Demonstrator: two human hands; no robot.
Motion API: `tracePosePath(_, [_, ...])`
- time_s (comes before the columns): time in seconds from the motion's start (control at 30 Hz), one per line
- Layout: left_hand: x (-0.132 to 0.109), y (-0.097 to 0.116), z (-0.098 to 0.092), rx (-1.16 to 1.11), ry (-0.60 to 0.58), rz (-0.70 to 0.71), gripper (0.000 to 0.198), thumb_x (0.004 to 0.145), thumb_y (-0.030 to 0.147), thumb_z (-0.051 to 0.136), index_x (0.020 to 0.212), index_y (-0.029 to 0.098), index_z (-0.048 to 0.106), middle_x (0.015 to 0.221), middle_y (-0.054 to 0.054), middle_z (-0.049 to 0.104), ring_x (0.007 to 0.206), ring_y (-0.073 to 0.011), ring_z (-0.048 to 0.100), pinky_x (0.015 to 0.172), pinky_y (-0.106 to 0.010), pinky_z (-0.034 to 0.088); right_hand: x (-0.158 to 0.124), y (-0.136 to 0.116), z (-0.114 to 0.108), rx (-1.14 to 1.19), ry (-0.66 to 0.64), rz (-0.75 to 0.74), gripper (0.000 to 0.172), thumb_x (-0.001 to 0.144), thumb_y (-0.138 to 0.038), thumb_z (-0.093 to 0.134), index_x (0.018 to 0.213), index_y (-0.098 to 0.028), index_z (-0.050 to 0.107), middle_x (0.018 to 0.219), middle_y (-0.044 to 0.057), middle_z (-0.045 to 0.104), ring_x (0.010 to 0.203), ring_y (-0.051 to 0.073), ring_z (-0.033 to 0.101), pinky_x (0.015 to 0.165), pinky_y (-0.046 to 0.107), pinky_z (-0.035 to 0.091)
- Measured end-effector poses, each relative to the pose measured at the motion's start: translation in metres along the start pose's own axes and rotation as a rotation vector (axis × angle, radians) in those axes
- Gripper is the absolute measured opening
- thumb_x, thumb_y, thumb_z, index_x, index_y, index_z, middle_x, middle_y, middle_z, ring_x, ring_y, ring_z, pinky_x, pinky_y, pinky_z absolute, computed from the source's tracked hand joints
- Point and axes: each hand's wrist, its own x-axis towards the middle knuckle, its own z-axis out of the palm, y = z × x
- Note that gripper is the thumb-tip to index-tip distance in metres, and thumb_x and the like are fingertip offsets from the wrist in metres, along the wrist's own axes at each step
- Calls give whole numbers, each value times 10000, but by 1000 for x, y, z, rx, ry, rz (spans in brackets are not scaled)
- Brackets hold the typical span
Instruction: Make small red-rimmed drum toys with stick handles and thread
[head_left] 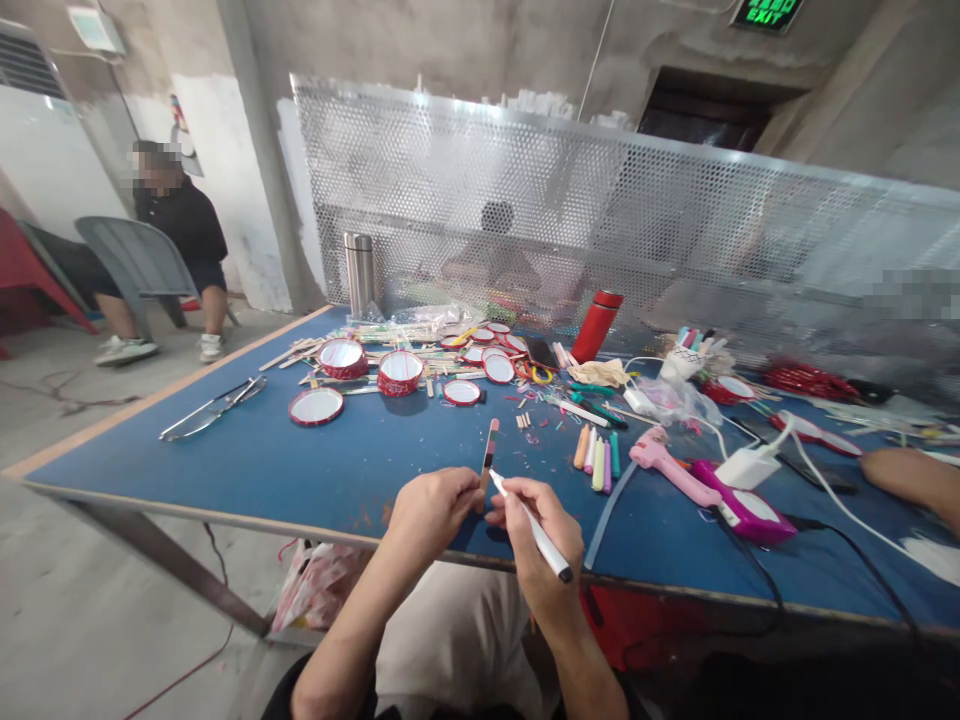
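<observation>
My left hand (439,503) pinches the lower end of a flat wooden craft stick (491,445), held upright above the table's near edge. Bands of colour, pinkish, greenish and black, cover the stick's upper part. In my right hand (546,535) is a white marker pen (544,540), its tip touching or very close to the stick and its black end pointing down toward me. Several coloured markers (598,458) lie side by side to the right of the hands. Fingers of my left hand partly hide the stick's lower end.
Round red-rimmed pieces (316,407) and wooden sticks crowd the back of the blue table (247,460). A pink glue gun (671,465) and purple power strip (742,505) with cables lie right. A red bottle (598,325) stands behind. Another person's arm (911,475) reaches in at right.
</observation>
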Motion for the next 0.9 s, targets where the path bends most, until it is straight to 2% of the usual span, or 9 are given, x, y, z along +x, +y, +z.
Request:
tracePosePath(0.13, [0,2,-1,20,3,-9,176,884,211,511,756,199,630,764,3,698,713,-135,623,585,-201,325,-2,1,1,10,60,9,147,895,-253,496,961,-210,620,770,1,693,616,132,680,594,231,552])
tracePosePath(0.47, [0,-2,1,-46,3,-2,172,888,216,493,829,212,654,824,3,718,766,-138,640,618,-194,357,0,0,1,-5,-22,-5,154,886,-272,520,970,-202,628,780,16,696,655,147,684,614,241,559])
tracePosePath(0.7, [-1,1,-2,-15,15,9,199,881,201,488,749,211,637,745,13,690,695,-128,609,592,-199,336,-3,2,3,6,142,16,157,891,-266,499,952,-196,626,760,11,691,587,136,674,573,236,546])
tracePosePath(0.9, [0,1,-1,-9,12,2,185,882,199,504,754,201,637,745,10,694,684,-129,613,574,-201,323,-1,-1,1,-4,73,-12,151,890,-260,509,976,-205,620,785,14,699,650,149,688,610,247,553])
